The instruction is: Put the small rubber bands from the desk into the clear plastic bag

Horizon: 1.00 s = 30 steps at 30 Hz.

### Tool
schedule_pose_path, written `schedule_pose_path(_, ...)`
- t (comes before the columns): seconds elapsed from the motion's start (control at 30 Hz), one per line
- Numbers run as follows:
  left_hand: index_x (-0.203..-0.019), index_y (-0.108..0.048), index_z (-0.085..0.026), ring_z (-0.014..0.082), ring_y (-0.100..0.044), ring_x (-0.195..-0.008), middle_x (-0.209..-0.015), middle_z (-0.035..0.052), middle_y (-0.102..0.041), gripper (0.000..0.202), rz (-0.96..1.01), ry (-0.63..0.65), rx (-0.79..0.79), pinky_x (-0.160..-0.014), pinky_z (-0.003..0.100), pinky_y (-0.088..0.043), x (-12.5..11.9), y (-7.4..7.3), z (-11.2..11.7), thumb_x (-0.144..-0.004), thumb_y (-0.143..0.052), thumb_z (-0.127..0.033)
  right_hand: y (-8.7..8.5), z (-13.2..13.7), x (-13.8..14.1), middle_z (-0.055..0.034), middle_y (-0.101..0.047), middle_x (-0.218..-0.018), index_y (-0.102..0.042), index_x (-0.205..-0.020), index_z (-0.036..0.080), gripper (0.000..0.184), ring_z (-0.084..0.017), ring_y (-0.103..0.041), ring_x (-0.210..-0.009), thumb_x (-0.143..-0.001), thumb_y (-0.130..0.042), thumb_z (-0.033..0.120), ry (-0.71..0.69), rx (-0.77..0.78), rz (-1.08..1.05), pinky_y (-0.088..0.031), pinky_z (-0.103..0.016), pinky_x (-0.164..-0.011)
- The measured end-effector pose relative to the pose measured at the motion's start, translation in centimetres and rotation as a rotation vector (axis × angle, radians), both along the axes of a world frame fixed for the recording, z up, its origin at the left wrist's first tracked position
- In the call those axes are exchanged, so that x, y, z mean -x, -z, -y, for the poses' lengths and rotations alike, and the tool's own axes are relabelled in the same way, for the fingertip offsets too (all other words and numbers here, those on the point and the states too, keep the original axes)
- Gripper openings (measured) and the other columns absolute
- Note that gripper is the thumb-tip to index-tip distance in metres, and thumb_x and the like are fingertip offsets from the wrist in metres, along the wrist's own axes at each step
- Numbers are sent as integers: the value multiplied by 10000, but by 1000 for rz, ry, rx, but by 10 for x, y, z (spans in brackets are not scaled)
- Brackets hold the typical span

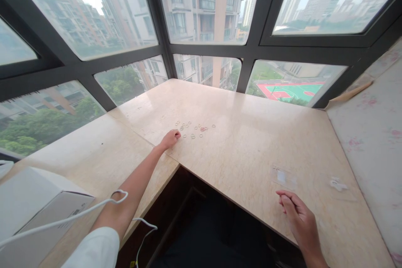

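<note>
My left hand (pixel 170 138) reaches far out over the beige stone ledge (pixel 238 146), its fingers curled together at the edge of a scatter of several small thin rings (pixel 194 128). Whether it pinches one is too small to tell. My right hand (pixel 297 213) rests near the ledge's front edge with fingers bent loosely together, holding nothing visible. Just beyond it lies a clear plastic bag (pixel 284 176) with a white label.
A white box (pixel 37 209) with a white cable (pixel 94 205) sits at the near left. A small white scrap (pixel 337 184) lies at the right. A floral cushion (pixel 373 142) borders the right side. Dark-framed windows (pixel 207 46) surround the ledge. A dark gap (pixel 201 226) opens below the front edge.
</note>
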<state>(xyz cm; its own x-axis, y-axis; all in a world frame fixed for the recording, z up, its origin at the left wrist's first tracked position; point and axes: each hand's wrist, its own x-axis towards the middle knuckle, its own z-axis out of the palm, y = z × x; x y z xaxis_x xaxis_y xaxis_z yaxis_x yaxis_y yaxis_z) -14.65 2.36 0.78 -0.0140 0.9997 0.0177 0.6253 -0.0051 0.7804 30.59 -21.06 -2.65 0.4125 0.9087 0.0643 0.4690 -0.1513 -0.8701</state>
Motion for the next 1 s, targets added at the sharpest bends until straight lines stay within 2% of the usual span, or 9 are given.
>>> schedule_pose_path(0.07, -634, -537, -179, 143, -463, -614, -620, -3, -507, 94, 112, -4, 21, -618, 262, -394, -11, -3, 6, -712, -589, -192, 2, 0, -1, -46, -671, -702, -709, -891, 179, 402, -208, -629, -625, -807, -528, 528, -4, -2, -1, -515, -278, -576)
schedule_pose_path(0.13, -693, -529, -178, 122, -457, -569, -623, -10, -502, 155, 241, 17, 51, -553, 242, -386, -28, -6, 14, -751, -601, -303, 2, -1, -1, -48, -674, -702, -709, -893, 177, 388, -214, -637, -649, -810, -533, 512, -10, -13, -7, -516, -278, -578)
schedule_pose_path(0.3, -730, -516, -168, 89, -493, -573, -727, 23, -555, 391, 520, 172, 132, -523, 214, -404, -92, -11, 33, -725, -659, -532, -3, -1, 3, -42, -656, -690, -702, -858, 176, 347, -193, -603, -602, -829, -520, 469, -26, -58, -20, -502, -272, -554)
schedule_pose_path(0.5, -755, -515, -165, 67, -474, -568, -773, 22, -559, 421, 748, 441, 254, -521, 202, -380, -178, -24, 54, -705, -715, -532, -6, -2, 7, -27, -627, -664, -691, -855, 175, 317, -180, -568, -575, -840, -513, 437, -20, -80, -65, -472, -267, -537)
schedule_pose_path(0.63, -762, -521, -165, 83, -490, -593, -763, 25, -557, 359, 688, 570, 214, -525, 207, -377, -228, -29, 69, -782, -646, -501, -8, -3, 9, -17, -602, -661, -682, -854, 180, 295, -168, -537, -562, -864, -500, 411, -32, -104, -93, -449, -261, -531)
schedule_pose_path(0.77, -774, -524, -170, 103, -520, -617, -761, 24, -565, 265, 621, 615, 149, -526, 212, -391, -271, -26, 77, -820, -590, -422, -9, -4, 10, -5, -568, -635, -682, -855, 181, 285, -161, -518, -551, -876, -489, 390, -36, -131, -111, -431, -254, -519)
schedule_pose_path(0.93, -760, -543, -177, 131, -540, -647, -711, 12, -570, 97, 457, 628, 3, -600, 256, -426, -321, -15, 79, -839, -511, -223, -10, -5, 11, -1, -558, -627, -679, -855, 179, 266, -151, -504, -540, -875, -482, 356, -41, -142, -133, -419, -247, -511)
schedule_pose_path(1.0, -740, -549, -178, 149, -541, -696, -741, 26, -587, 117, 343, 635, -108, -654, 281, -432, -338, -10, 81, -818, -484, -121, -11, -5, 11, -1, -565, -631, -681, -851, 181, 261, -149, -508, -543, -873, -480, 346, -39, -148, -134, -420, -246, -517)
